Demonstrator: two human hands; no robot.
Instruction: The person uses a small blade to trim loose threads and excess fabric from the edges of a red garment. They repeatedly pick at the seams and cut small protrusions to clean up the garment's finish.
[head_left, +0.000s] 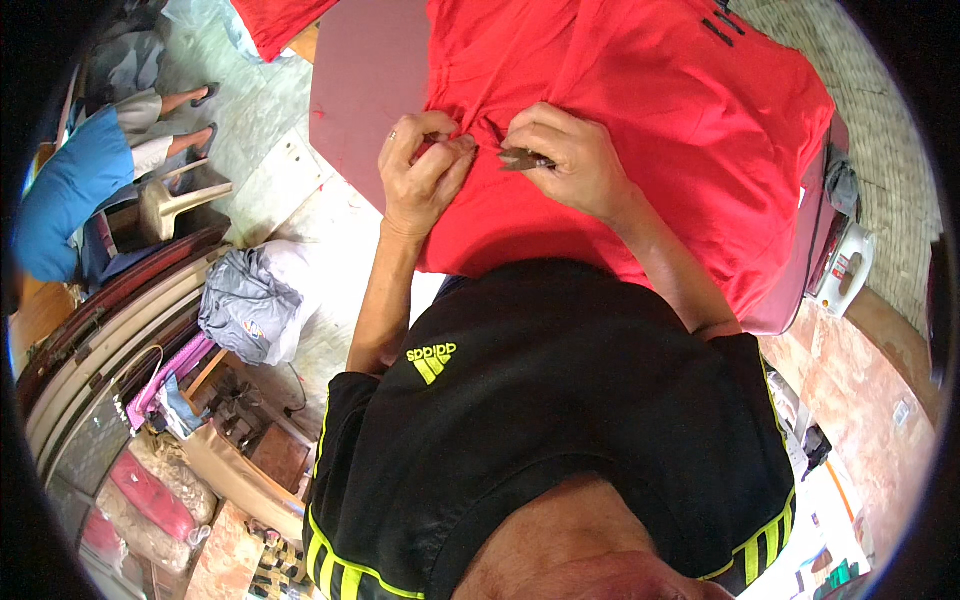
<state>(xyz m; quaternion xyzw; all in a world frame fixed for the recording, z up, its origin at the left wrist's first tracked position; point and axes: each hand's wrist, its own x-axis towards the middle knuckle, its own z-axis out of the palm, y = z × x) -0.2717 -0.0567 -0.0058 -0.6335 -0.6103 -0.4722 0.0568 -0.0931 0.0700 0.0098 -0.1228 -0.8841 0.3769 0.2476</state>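
A red garment (690, 150) lies spread over the dark pink tabletop (352, 95) in front of me, its near part draping toward my lap. My left hand (428, 172) is closed, thumb and fingers pinching a gathered edge of the red cloth; a ring shows on one finger. Close on its right, my right hand (572, 160) is curled around small dark metal thread snips (524, 160), whose tips point left toward the pinched cloth. The fingertips of the right hand also rest at a raised fold. Whether a thread is between the hands is too small to tell.
A white iron (848, 268) stands at the table's right side. To the left are a seated person in blue (75, 195), a beige plastic stool (178, 203), a grey cloth bundle (250, 300) and stacked long boards (110, 325). More red cloth (278, 22) hangs at the upper left.
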